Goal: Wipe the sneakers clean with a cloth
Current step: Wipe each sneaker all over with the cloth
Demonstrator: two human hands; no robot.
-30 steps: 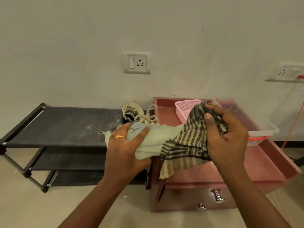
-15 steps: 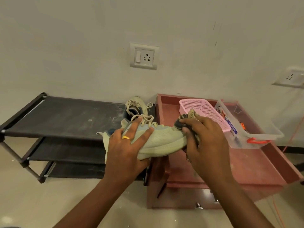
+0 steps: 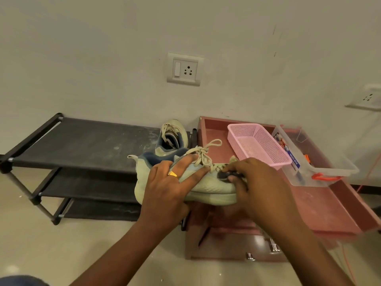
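Observation:
A pale green sneaker (image 3: 214, 187) with cream laces is held in the air, heel to the left and toe to the right. My left hand (image 3: 169, 188), with a gold ring, grips its middle from above. My right hand (image 3: 257, 186) is closed over the toe, pressing a bunched striped cloth (image 3: 225, 174) against it; only a dark fold and a frayed tip of the cloth show. A second sneaker (image 3: 172, 138) stands on the right end of the black shoe rack (image 3: 82, 145).
A pink cabinet (image 3: 321, 207) with a raised rim stands to the right; on it are a pink mesh basket (image 3: 257, 145) and a clear plastic box (image 3: 321, 162). Wall sockets (image 3: 184, 69) are behind. An orange cable (image 3: 369, 174) hangs at the right.
The cloth hung loose over the toe a second ago; now it is bunched inside my right hand. That hand has slid down onto the toe. The view has tilted down slightly.

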